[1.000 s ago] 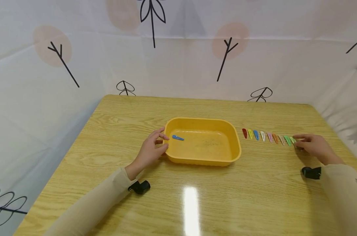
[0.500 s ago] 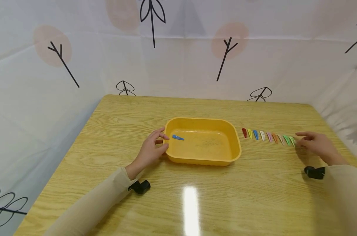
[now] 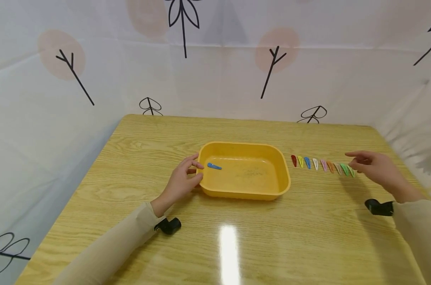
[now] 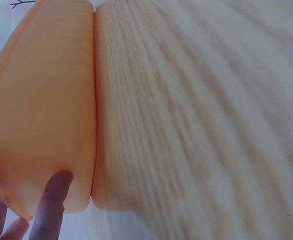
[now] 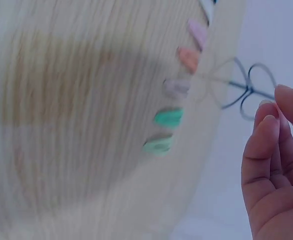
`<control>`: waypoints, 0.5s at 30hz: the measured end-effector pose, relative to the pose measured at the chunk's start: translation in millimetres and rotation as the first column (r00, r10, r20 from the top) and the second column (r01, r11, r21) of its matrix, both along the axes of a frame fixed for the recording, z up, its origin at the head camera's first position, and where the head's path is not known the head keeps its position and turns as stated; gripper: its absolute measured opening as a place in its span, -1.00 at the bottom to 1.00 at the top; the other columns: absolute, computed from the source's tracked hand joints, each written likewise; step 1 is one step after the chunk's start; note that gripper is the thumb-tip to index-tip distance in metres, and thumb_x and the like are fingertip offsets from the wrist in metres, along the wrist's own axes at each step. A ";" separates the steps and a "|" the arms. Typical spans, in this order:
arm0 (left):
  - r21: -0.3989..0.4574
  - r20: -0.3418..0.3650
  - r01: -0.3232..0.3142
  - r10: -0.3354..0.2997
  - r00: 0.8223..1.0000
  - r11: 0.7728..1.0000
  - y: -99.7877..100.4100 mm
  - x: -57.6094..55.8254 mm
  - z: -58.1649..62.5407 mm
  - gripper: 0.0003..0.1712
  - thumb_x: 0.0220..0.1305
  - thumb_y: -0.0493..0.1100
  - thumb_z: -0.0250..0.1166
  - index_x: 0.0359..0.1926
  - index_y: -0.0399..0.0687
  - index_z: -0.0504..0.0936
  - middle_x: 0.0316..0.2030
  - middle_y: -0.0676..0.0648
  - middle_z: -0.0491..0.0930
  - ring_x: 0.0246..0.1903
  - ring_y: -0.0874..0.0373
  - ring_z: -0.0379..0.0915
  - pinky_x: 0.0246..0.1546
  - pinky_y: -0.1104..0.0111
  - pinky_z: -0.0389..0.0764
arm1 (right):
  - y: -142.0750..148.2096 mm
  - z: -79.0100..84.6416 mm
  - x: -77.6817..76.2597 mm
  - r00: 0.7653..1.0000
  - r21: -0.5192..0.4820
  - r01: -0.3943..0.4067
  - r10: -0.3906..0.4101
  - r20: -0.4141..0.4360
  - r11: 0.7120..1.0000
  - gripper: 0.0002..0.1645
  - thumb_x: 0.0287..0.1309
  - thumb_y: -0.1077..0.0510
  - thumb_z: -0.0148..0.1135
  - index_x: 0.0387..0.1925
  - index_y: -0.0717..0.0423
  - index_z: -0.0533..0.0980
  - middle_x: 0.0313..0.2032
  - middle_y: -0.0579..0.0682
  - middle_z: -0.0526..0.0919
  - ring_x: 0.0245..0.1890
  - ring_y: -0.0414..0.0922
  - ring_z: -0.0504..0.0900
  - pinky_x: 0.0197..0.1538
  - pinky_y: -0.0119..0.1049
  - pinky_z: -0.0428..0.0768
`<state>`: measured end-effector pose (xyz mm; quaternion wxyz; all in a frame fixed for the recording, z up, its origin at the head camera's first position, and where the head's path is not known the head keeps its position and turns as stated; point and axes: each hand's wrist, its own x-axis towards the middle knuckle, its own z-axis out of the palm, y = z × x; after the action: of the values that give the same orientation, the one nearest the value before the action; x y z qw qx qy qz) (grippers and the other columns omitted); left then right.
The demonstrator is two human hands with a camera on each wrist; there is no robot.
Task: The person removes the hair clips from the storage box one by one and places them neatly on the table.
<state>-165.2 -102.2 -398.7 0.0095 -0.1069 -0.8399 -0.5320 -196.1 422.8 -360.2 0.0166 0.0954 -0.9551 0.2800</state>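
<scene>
My left hand (image 3: 181, 178) grips the left end of a yellow plastic tray (image 3: 244, 194). In the left wrist view its thumb (image 4: 54, 200) presses the tray's outer wall. One blue hair clip (image 3: 214, 166) lies inside the tray near that hand. To the right of the tray is a slanting row of several snap hair clips, from a red clip (image 3: 294, 160) to a light green clip (image 3: 351, 171). My right hand (image 3: 379, 170) hovers just above the row's right end, fingers loosely bent. Nothing shows between its fingertips in the right wrist view, where a green clip (image 5: 169, 118) lies nearby.
Both tray and clips are on a wood-grain table (image 3: 148, 142). A white patterned cloth (image 3: 222, 83) hangs behind it and at its sides. Each wrist carries a small black camera, such as the left wrist camera (image 3: 168, 226).
My right hand has come away from the light green clip at the row's end, first rightward, then up and back left over the clips. The left hand stays on the tray.
</scene>
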 end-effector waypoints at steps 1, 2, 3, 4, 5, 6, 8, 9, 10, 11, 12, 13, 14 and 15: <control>0.001 0.000 0.000 0.000 1.000 1.000 -0.1 -0.1 -0.3 -0.82 0.15 -0.25 0.23 -0.19 -0.16 0.54 0.30 0.00 0.21 -0.04 -0.09 0.43 -0.18 0.29 0.60 | -4.3 1.9 0.6 1.000 0.007 0.000 0.000 0.004 1.000 -0.51 0.29 0.12 0.08 0.14 0.37 0.37 -0.26 0.15 0.59 -0.44 -0.36 0.52 -0.45 -0.37 0.50; 0.001 -0.001 0.000 0.000 1.000 1.000 -0.2 -0.1 -0.5 -0.82 0.15 -0.25 0.23 -0.19 -0.15 0.54 0.30 0.00 0.21 -0.04 -0.09 0.43 -0.18 0.29 0.60 | -8.7 3.6 1.0 1.000 0.011 0.001 -0.001 0.009 1.000 -0.50 0.29 0.11 0.09 0.14 0.35 0.37 -0.25 0.15 0.58 -0.43 -0.38 0.50 -0.45 -0.39 0.49; 0.000 -0.002 0.000 0.000 1.000 1.000 -0.4 -0.1 -0.7 -0.83 0.15 -0.25 0.23 -0.20 -0.14 0.54 0.30 0.00 0.21 -0.04 -0.09 0.43 -0.18 0.29 0.60 | -12.7 5.2 1.3 1.000 0.015 -0.001 0.001 0.015 1.000 -0.50 0.29 0.10 0.09 0.15 0.35 0.37 -0.24 0.16 0.57 -0.43 -0.37 0.50 -0.45 -0.40 0.47; -0.001 -0.002 -0.001 0.001 1.000 1.000 -0.5 -0.2 -1.0 -0.84 0.15 -0.25 0.23 -0.20 -0.12 0.54 0.30 0.01 0.21 -0.04 -0.09 0.43 -0.18 0.29 0.60 | -16.8 6.9 1.7 1.000 0.017 -0.006 0.006 0.021 1.000 -0.50 0.29 0.10 0.08 0.15 0.34 0.37 -0.23 0.16 0.56 -0.42 -0.37 0.49 -0.45 -0.40 0.45; -0.002 -0.004 0.000 0.000 1.000 1.000 -0.6 -0.2 -1.3 -0.84 0.15 -0.25 0.23 -0.21 -0.12 0.54 0.30 0.01 0.22 -0.04 -0.08 0.43 -0.17 0.29 0.60 | -20.7 8.6 2.2 1.000 0.020 -0.009 0.009 0.025 1.000 -0.50 0.30 0.09 0.08 0.15 0.33 0.37 -0.22 0.15 0.55 -0.41 -0.36 0.49 -0.45 -0.40 0.42; -0.002 -0.005 -0.001 0.001 1.000 1.000 -0.7 -0.2 -1.6 -0.84 0.15 -0.25 0.23 -0.21 -0.11 0.54 0.30 0.00 0.22 -0.04 -0.08 0.43 -0.17 0.28 0.59 | -24.7 10.1 2.7 1.000 0.020 -0.012 0.011 0.027 1.000 -0.50 0.30 0.08 0.08 0.15 0.32 0.37 -0.22 0.15 0.55 -0.41 -0.34 0.48 -0.47 -0.38 0.40; -0.004 -0.005 -0.001 0.001 1.000 1.000 -1.0 0.1 -1.7 -0.84 0.16 -0.25 0.23 -0.20 -0.13 0.54 0.30 0.00 0.22 -0.04 -0.08 0.43 -0.16 0.28 0.59 | -32.2 12.9 3.8 0.999 0.011 -0.027 0.026 0.019 1.000 -0.52 0.30 0.09 0.08 0.14 0.31 0.38 -0.24 0.13 0.56 -0.41 -0.30 0.49 -0.48 -0.37 0.39; -0.005 -0.004 -0.001 0.001 1.000 1.000 -1.1 0.2 -1.7 -0.83 0.16 -0.25 0.23 -0.20 -0.14 0.54 0.30 0.00 0.22 -0.04 -0.08 0.43 -0.15 0.27 0.59 | -35.5 14.2 4.3 0.999 0.001 -0.038 0.038 0.014 0.999 -0.53 0.30 0.11 0.08 0.14 0.32 0.38 -0.25 0.11 0.56 -0.41 -0.28 0.49 -0.48 -0.36 0.39; -0.006 -0.004 0.000 0.000 1.000 1.000 -1.2 0.3 -1.6 -0.82 0.16 -0.25 0.23 -0.19 -0.16 0.54 0.30 0.00 0.22 -0.04 -0.08 0.43 -0.14 0.27 0.58 | -38.9 15.3 4.9 0.999 -0.006 -0.047 0.047 0.004 0.999 -0.54 0.29 0.12 0.08 0.13 0.32 0.39 -0.27 0.08 0.56 -0.42 -0.28 0.49 -0.49 -0.36 0.39; -0.007 -0.004 0.001 -0.001 1.000 1.000 -1.3 0.5 -1.5 -0.82 0.16 -0.25 0.23 -0.18 -0.18 0.54 0.30 0.00 0.22 -0.04 -0.08 0.43 -0.13 0.27 0.58 | -42.1 16.4 5.3 0.999 -0.013 -0.054 0.054 -0.006 0.998 -0.56 0.29 0.13 0.09 0.12 0.31 0.40 -0.29 0.03 0.57 -0.42 -0.30 0.49 -0.48 -0.38 0.39; -0.008 -0.003 0.002 -0.002 1.000 1.000 -1.4 0.7 -1.2 -0.81 0.16 -0.25 0.23 -0.17 -0.19 0.54 0.30 -0.01 0.21 -0.03 -0.08 0.43 -0.13 0.26 0.58 | -45.3 17.4 5.4 0.998 -0.020 -0.063 0.062 -0.016 0.998 -0.57 0.29 0.14 0.09 0.11 0.31 0.40 -0.31 0.00 0.57 -0.43 -0.31 0.48 -0.49 -0.39 0.39; -0.008 -0.003 0.003 -0.003 1.000 1.000 -1.6 1.0 -1.0 -0.80 0.17 -0.25 0.22 -0.17 -0.21 0.54 0.31 -0.01 0.21 -0.03 -0.08 0.43 -0.12 0.26 0.58 | -48.3 18.4 5.5 0.997 -0.028 -0.075 0.074 -0.027 0.997 -0.58 0.28 0.16 0.10 0.10 0.32 0.41 -0.33 -0.03 0.57 -0.43 -0.33 0.48 -0.48 -0.40 0.39; -0.006 -0.003 0.004 -0.004 1.000 1.000 -1.7 1.1 -0.8 -0.80 0.17 -0.25 0.22 -0.17 -0.21 0.54 0.31 -0.01 0.21 -0.03 -0.08 0.43 -0.12 0.26 0.58 | -51.2 19.5 5.4 0.996 -0.034 -0.084 0.083 -0.036 0.996 -0.58 0.28 0.17 0.10 0.09 0.32 0.42 -0.34 -0.05 0.57 -0.44 -0.33 0.48 -0.49 -0.40 0.39; -0.005 -0.003 0.006 -0.006 1.000 1.000 -1.8 1.2 -0.7 -0.79 0.16 -0.25 0.22 -0.17 -0.22 0.54 0.31 -0.02 0.21 -0.03 -0.09 0.43 -0.13 0.26 0.58 | -54.6 20.8 5.6 0.995 -0.037 -0.090 0.089 -0.040 0.995 -0.59 0.27 0.17 0.10 0.09 0.32 0.42 -0.34 -0.05 0.57 -0.45 -0.32 0.46 -0.51 -0.38 0.37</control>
<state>-163.9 -104.0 -399.4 0.0091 -0.1101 -0.8409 -0.5298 -190.4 368.2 -339.4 0.0241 0.1431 -0.9438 0.2970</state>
